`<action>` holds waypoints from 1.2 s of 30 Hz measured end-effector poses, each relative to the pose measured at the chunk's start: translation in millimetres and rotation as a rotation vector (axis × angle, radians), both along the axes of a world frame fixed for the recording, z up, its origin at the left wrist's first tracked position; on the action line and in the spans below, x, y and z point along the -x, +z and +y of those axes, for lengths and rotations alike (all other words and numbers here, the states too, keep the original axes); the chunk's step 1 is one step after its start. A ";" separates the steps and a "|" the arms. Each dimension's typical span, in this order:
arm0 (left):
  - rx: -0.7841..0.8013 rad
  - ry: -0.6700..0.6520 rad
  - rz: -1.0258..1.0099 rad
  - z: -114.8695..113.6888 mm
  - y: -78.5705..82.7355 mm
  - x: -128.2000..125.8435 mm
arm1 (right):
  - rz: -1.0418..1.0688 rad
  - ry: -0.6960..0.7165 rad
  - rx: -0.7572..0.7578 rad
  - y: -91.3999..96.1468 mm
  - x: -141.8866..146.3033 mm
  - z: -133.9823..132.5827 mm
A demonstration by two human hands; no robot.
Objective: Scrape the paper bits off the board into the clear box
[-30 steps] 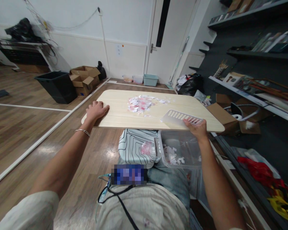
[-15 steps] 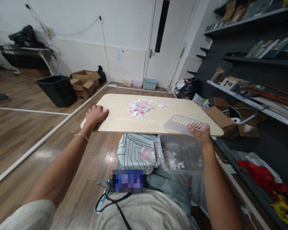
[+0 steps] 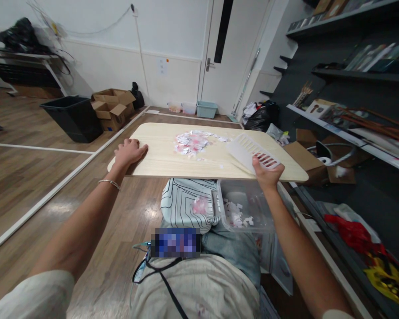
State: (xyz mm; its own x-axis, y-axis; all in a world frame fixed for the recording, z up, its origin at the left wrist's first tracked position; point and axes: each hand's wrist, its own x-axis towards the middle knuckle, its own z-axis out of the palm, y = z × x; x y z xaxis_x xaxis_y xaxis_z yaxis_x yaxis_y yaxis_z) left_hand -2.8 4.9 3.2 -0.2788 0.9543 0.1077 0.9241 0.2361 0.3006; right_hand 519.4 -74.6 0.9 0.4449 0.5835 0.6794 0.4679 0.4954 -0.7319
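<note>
My left hand (image 3: 129, 153) lies with fingers spread on the left end of a pale wooden board (image 3: 156, 153). In my right hand (image 3: 267, 173) is a white slotted plastic scraper (image 3: 241, 148), gripped at its slotted side and tilted over the right part of the board. A heap of white and pink paper scraps (image 3: 191, 142) lies left of the scraper, with a few loose bits trailing toward it. Below the board's near edge, a clear plastic bin (image 3: 259, 215) holds some white scraps (image 3: 234, 212).
Beside the clear bin, a line-patterned cloth bag (image 3: 177, 201) rests by my lap, pink bits on it. A black bin (image 3: 75, 119) and cardboard boxes (image 3: 113, 108) stand on the floor at the left. Dark shelves (image 3: 342, 93) line the right side, above an open carton (image 3: 301, 155).
My right hand has raised the scraper from the board's near edge and moved it farther over the board, turning it steeper. My left hand stays on the board. The view has shifted slightly.
</note>
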 end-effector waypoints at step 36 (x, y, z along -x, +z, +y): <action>0.012 -0.001 -0.024 -5.1 5.5 -3.8 | 0.179 0.202 0.111 9.5 -67.4 -8.4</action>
